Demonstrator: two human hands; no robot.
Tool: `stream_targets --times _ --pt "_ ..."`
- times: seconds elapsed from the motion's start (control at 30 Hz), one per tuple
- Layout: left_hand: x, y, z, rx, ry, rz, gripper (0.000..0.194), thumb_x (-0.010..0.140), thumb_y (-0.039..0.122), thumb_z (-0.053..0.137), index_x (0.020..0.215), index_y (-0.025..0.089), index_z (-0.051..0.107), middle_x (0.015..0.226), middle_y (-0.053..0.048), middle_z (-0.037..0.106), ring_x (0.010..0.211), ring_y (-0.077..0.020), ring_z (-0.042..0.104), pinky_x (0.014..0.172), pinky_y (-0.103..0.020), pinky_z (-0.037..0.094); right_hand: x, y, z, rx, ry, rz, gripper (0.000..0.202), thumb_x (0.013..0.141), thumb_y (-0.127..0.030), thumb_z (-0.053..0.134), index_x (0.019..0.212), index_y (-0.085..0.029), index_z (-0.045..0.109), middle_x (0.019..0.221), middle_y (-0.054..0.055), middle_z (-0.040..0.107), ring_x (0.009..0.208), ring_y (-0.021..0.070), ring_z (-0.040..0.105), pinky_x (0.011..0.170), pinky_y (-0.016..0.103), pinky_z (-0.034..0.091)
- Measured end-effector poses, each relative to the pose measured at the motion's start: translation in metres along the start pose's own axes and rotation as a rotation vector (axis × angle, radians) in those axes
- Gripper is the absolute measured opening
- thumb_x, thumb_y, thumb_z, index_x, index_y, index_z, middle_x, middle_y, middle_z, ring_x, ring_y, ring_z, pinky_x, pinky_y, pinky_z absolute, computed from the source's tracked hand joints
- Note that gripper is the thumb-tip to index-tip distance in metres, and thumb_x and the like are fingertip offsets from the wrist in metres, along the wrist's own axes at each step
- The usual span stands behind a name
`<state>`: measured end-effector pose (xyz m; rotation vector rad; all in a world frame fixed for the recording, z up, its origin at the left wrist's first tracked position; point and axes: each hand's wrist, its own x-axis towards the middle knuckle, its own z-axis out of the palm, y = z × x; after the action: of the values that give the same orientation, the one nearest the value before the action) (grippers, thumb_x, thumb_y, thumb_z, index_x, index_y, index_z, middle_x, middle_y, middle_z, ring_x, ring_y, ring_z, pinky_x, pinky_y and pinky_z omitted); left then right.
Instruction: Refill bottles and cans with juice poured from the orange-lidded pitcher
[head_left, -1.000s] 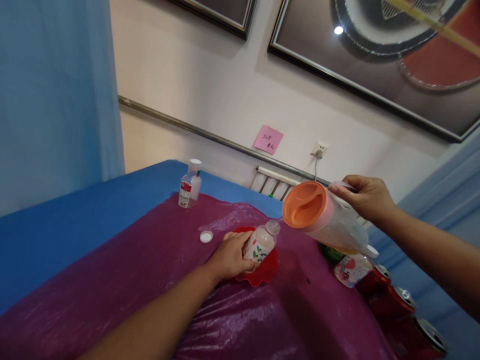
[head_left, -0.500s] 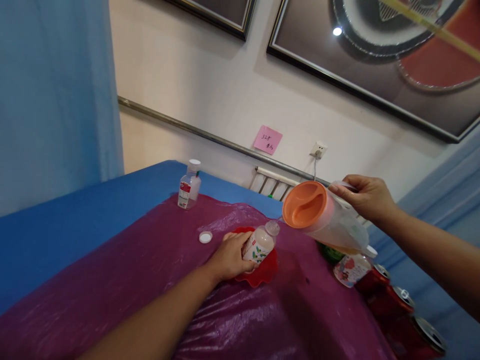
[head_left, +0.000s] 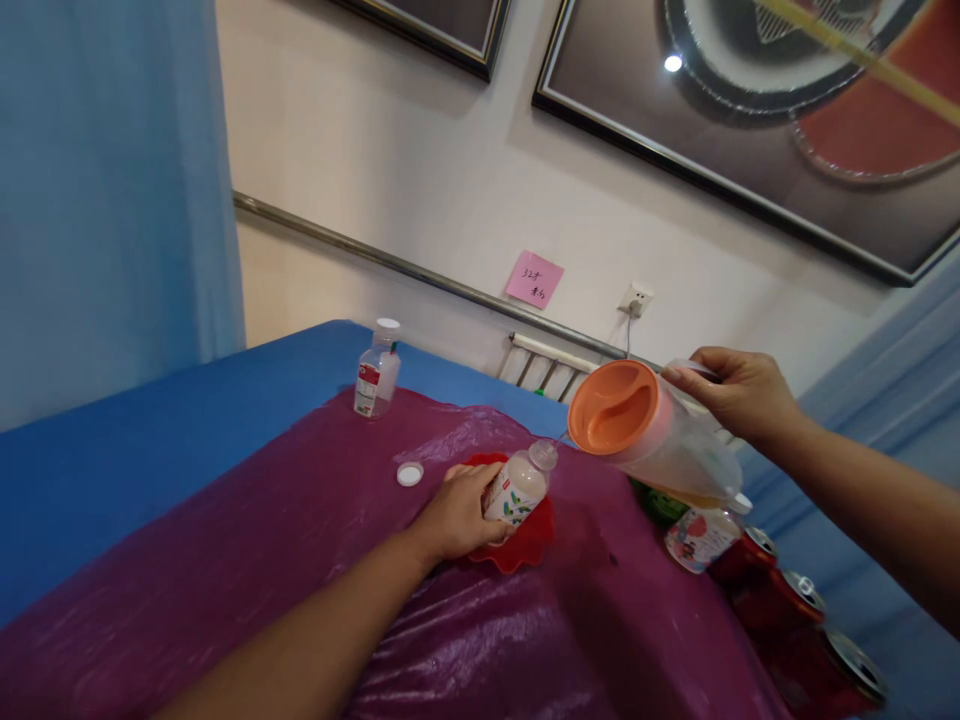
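My left hand (head_left: 461,512) is wrapped round a clear bottle (head_left: 519,490) with a green-patterned label, tilted to the right above a red scalloped dish (head_left: 525,545). The bottle's mouth is uncapped. On the right, my right hand (head_left: 739,390) grips the handle of a translucent pitcher (head_left: 675,450) with an orange lid (head_left: 613,407). The pitcher is tipped so its lid end points at the bottle mouth, and a thin stream shows between the two. Some brownish liquid lies inside the pitcher. A white cap (head_left: 409,474) rests left of the dish.
A capped clear bottle (head_left: 376,370) stands at the back left of the purple cover (head_left: 300,520). At the right edge are a labelled bottle (head_left: 701,538), a green round object (head_left: 660,503) and several red cans (head_left: 795,600). A wall rail (head_left: 420,272) runs behind.
The pitcher and my right hand have shifted very slightly to the right. My left hand and its bottle are almost unchanged.
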<state>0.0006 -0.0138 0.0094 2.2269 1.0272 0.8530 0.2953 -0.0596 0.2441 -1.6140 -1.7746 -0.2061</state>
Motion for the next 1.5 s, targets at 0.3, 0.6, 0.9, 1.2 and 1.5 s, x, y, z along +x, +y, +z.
stream_targets --times 0.3,0.6,0.9,1.2,1.5 --pt "0.0 -0.0005 0.0007 0.001 -0.001 0.006 0.066 0.061 0.039 0.083 0.122 0.027 0.061 0.121 -0.006 0.071 0.115 -0.0329 0.062 0.103 -0.046 0.037 0.0 0.0013 -0.0003 -0.025 0.028 -0.065 0.057 0.075 -0.073 0.066 0.054 -0.023 0.047 0.052 -0.004 0.032 0.051 0.0121 0.032 0.046 0.026 0.026" --pt "-0.0006 0.0013 0.0003 -0.004 0.017 0.005 0.064 0.062 0.039 0.079 0.123 0.028 0.062 0.121 -0.006 0.072 0.114 -0.0332 0.062 0.102 -0.048 0.039 -0.0003 -0.0013 -0.0016 -0.008 0.032 -0.066 0.057 0.073 -0.073 0.067 0.054 -0.022 0.049 0.051 -0.004 0.034 0.051 0.0118 0.032 0.045 0.026 0.026" --pt "-0.0005 0.001 -0.0002 0.001 0.009 -0.004 0.067 0.06 0.038 0.084 0.123 0.027 0.062 0.122 -0.006 0.072 0.114 -0.0333 0.062 0.103 -0.047 0.039 -0.0004 -0.0047 -0.0041 -0.002 0.024 -0.061 0.056 0.073 -0.071 0.068 0.054 -0.023 0.048 0.052 -0.004 0.033 0.051 0.0117 0.032 0.046 0.026 0.026" --pt "-0.0005 -0.0001 0.0005 0.009 0.005 0.0 0.067 0.061 0.039 0.082 0.124 0.028 0.061 0.12 -0.005 0.072 0.114 -0.033 0.063 0.103 -0.047 0.039 -0.0001 -0.0048 -0.0042 -0.008 0.037 -0.067 0.059 0.073 -0.076 0.066 0.053 -0.023 0.048 0.051 -0.004 0.032 0.05 0.0115 0.032 0.046 0.026 0.025" --pt "-0.0004 -0.0001 0.0015 -0.003 0.004 -0.003 0.067 0.06 0.038 0.083 0.122 0.025 0.062 0.121 -0.006 0.071 0.116 -0.033 0.062 0.103 -0.046 0.038 0.0004 -0.0051 -0.0036 -0.002 0.027 -0.052 0.054 0.073 -0.069 0.069 0.054 -0.022 0.05 0.052 -0.004 0.033 0.053 0.0118 0.032 0.047 0.026 0.025"
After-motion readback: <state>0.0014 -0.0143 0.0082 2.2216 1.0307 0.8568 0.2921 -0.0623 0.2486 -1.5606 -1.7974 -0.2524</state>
